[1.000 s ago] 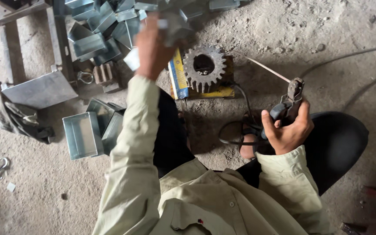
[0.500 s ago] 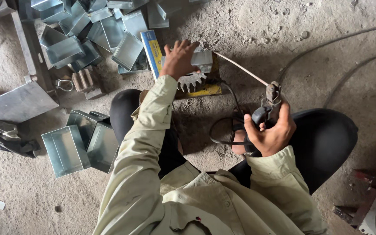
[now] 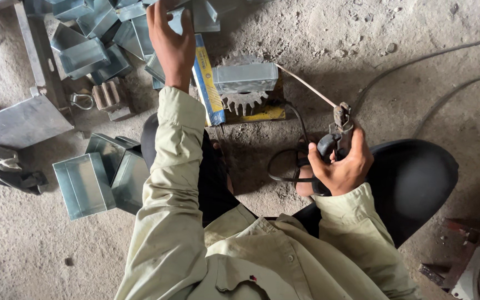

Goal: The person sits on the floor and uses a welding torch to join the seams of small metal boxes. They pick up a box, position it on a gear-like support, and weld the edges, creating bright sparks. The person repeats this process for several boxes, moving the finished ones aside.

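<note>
Left hand [image 3: 170,41] outstretched, right hand [image 3: 343,166] gripping electrode holder [image 3: 337,133]

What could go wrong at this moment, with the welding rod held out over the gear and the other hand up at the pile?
The bare right hand holds the rod holder with the rod tip near the metal box on the gear; a stray touch could arc. The bare left hand reaches among sheet-metal boxes, whose edges could cut.

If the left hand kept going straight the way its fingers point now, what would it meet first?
The left hand points up-frame into the heap of grey sheet-metal boxes. It would most likely meet one of those first. Its fingertips already overlap the heap's top edge, though depth is unclear, so contact cannot be confirmed.
</note>
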